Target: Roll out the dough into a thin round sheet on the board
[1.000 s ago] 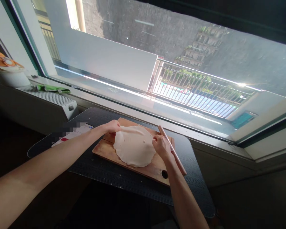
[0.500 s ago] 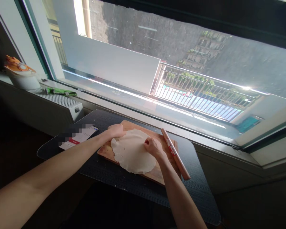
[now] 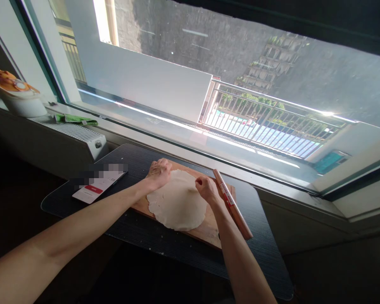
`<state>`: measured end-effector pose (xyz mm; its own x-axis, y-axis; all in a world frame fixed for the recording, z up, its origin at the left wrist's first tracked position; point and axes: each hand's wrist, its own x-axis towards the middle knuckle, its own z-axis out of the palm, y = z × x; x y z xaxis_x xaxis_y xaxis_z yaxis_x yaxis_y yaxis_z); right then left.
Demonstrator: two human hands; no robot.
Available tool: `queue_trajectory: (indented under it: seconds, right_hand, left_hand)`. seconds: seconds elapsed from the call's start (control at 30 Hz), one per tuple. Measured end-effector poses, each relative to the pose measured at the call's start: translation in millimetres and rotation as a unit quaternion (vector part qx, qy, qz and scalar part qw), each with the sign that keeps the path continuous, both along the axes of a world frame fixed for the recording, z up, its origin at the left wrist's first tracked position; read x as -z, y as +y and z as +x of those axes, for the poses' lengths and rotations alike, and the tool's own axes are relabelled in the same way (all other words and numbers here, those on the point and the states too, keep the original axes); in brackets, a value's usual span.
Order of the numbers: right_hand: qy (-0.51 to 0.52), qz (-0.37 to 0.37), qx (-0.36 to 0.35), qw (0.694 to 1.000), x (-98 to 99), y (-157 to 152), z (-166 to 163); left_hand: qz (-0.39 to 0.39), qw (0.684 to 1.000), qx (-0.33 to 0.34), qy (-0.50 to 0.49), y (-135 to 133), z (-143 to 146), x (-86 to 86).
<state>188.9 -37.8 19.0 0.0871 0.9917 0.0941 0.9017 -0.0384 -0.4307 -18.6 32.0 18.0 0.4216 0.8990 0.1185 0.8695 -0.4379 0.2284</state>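
A thin, pale sheet of rolled dough (image 3: 179, 204) lies on a wooden cutting board (image 3: 213, 235), its edge uneven and slightly cracked on the left. My left hand (image 3: 160, 172) is closed at the dough's far left edge, over the board's far corner. Whatever its curled fingers may hold is hidden. Near the dough's right edge is my right hand (image 3: 205, 188), its fingers drawn together in a pinch; I cannot make out anything between them. Just right of that hand, a wooden rolling pin (image 3: 232, 204) with a red and white label rests slantwise across the board's right side.
The dark table (image 3: 139, 234) carries a phone (image 3: 96, 188) on its left. Behind it run a windowsill (image 3: 190, 158) and a large window. A green cloth (image 3: 76, 120) and a white bucket (image 3: 23, 103) with something orange on top stand at the far left.
My left hand has shifted slightly right, and its fingers look more curled and raised. My right hand has moved slightly, still pinched. The dough and rolling pin stay in place.
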Motion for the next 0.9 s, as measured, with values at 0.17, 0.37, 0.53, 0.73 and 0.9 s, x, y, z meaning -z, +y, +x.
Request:
queue_trajectory:
  seconds: [0.17, 0.37, 0.53, 0.73, 0.9]
  right_hand:
    - [0.007, -0.059, -0.061, 0.996, -4.0, -5.3, -3.3]
    - [-0.030, -0.054, -0.055, 0.997, 0.2, -3.6, -9.2]
    - [-0.064, -0.029, 0.057, 0.996, -13.1, 13.1, 20.9]
    - [-0.139, -0.048, 0.131, 0.980, -15.1, -11.4, 68.7]
    - [-0.111, -0.085, 0.194, 0.971, -3.2, -35.2, 88.1]
  left_hand:
    - [0.022, 0.990, 0.138, -0.018, -24.7, 10.3, 11.9]
    - [0.027, 0.989, 0.145, -0.025, -25.5, 7.5, 20.1]
    - [0.011, 0.994, 0.103, -0.037, -22.5, -11.5, 22.6]
    - [-0.031, 0.998, -0.048, -0.025, 12.2, -21.6, 13.1]
    - [-0.085, 0.994, -0.061, -0.020, 29.6, -5.5, 1.9]
